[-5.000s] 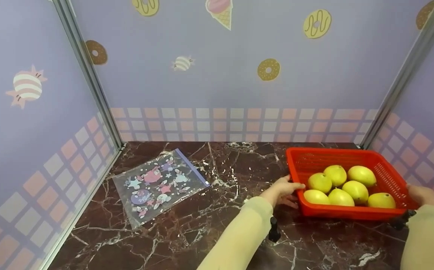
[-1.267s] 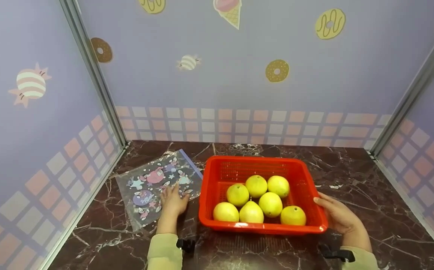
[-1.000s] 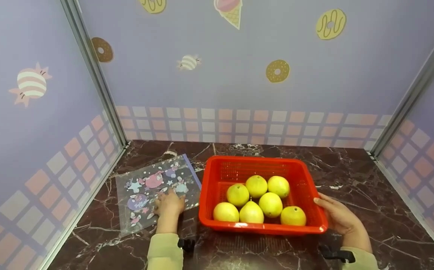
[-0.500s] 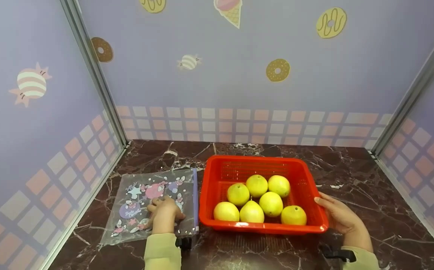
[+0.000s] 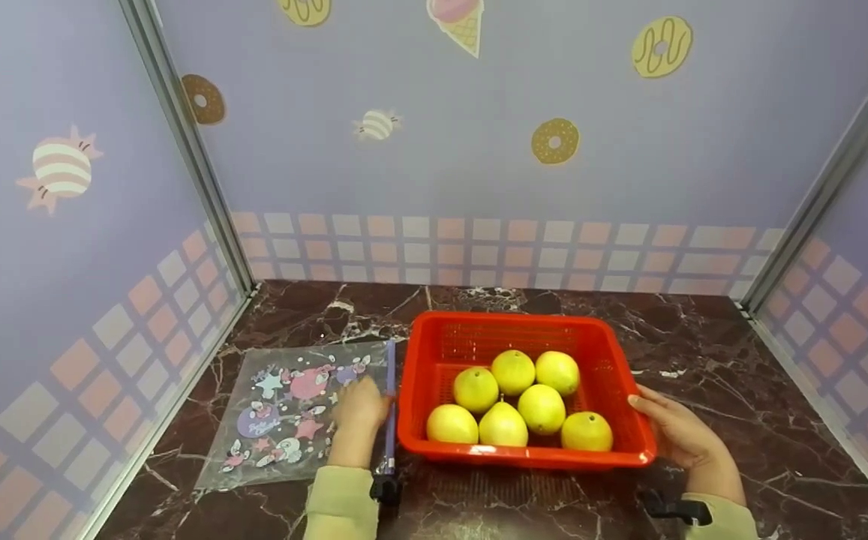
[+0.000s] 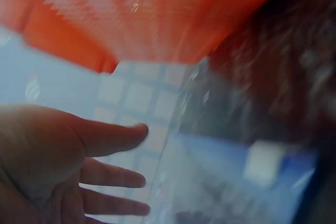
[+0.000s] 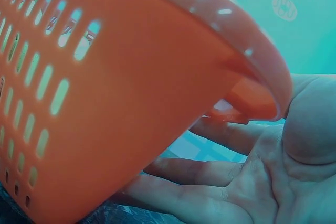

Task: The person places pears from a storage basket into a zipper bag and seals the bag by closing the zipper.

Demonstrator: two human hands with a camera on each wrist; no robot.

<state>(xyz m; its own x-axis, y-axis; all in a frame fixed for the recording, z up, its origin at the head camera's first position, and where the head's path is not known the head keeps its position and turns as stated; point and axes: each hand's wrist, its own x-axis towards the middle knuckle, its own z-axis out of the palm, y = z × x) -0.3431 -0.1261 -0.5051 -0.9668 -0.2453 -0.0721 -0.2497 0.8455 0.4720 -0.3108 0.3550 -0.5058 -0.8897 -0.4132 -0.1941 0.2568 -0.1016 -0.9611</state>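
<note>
My left hand is over the right part of a clear zip bag printed with stars and cartoon figures. In the left wrist view its thumb and fingers are stretched out; whether they touch the bag is unclear. The bag lies flat, its purple zip strip beside a red plastic basket. Several yellow, pear-like fruits sit inside the basket. My right hand holds the basket's right side, thumb at the rim and fingers along the outer wall, as the right wrist view shows.
Everything stands on a dark red marbled tabletop. Purple printed panels with metal corner posts enclose it at the back, left and right. Black straps are worn at both sleeve cuffs.
The basket came from the right to the middle. My left hand left it, and the bag turned and slid nearer. Lately the left hand moved right towards the zip strip; the right hand stayed.
</note>
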